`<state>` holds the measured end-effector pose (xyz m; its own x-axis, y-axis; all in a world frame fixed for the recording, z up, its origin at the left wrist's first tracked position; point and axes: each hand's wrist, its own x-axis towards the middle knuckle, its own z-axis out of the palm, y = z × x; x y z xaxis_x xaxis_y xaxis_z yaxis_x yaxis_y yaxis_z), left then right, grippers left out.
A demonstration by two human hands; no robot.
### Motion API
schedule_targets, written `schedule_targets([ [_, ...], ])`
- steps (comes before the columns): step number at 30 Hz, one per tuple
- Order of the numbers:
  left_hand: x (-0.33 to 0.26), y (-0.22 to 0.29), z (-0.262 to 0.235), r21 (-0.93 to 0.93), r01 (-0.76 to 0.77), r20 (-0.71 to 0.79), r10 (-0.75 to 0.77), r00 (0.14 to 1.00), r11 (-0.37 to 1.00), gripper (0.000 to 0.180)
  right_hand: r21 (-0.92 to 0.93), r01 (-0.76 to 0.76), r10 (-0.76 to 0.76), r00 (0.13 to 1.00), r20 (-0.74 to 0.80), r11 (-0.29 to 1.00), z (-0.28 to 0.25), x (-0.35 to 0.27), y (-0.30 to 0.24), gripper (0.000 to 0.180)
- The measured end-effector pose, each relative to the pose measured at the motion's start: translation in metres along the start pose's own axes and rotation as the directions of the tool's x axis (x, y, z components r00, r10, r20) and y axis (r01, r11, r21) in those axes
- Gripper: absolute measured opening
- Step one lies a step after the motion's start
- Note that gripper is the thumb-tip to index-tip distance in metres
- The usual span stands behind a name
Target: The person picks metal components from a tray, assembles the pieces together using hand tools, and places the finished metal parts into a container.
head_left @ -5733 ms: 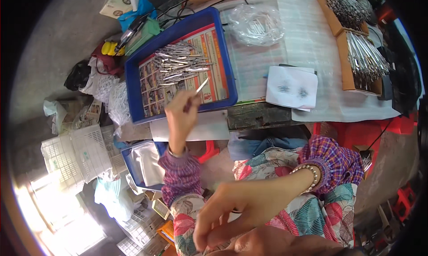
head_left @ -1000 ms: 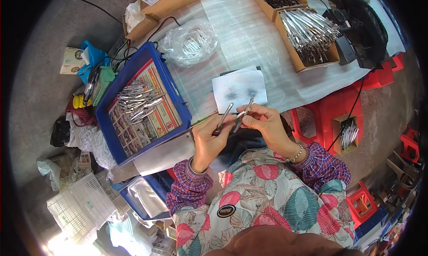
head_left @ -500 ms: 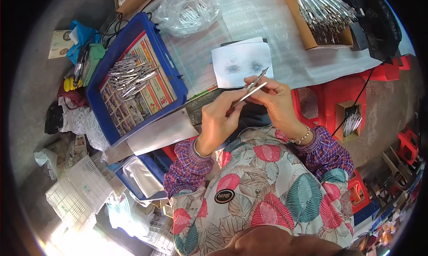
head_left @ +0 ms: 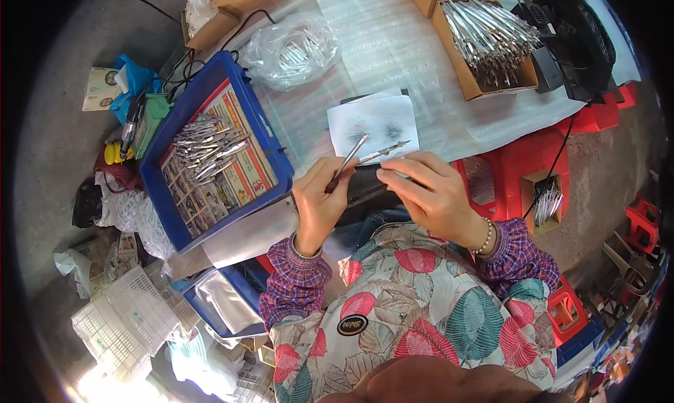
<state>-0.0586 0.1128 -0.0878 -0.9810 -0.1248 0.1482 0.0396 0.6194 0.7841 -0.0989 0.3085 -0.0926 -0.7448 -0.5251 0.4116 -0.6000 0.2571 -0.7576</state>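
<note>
Foam-covered counter beyond both hands. Left hand grip pinches slim metal tool; right hand grip pinches second metal tool, tips over smudged white paper. Blue tray of metal pieces left of grip; cardboard box of tools far right.

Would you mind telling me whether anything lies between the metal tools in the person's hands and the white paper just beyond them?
Nothing visible does. The left hand and right hand each hold a metal tool, tips reaching over the near edge of the white paper.

Head-worn fisheye, looking down, near table
</note>
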Motion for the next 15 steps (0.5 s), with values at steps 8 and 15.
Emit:
schedule_targets([
  [8,0.008,-0.006,0.009,-0.012,-0.137,-0.009,0.137,0.991,0.991,0.018,-0.283,0.110,-0.116,0.993,-0.006,0.953,0.009,0.023,0.021,0.021],
  [15,0.028,-0.004,-0.008,-0.686,0.293,0.072,-0.339,0.938,0.666,0.005,-0.239,0.051,-0.081,0.990,-0.118,0.970,0.016,0.030,0.047,0.017],
])
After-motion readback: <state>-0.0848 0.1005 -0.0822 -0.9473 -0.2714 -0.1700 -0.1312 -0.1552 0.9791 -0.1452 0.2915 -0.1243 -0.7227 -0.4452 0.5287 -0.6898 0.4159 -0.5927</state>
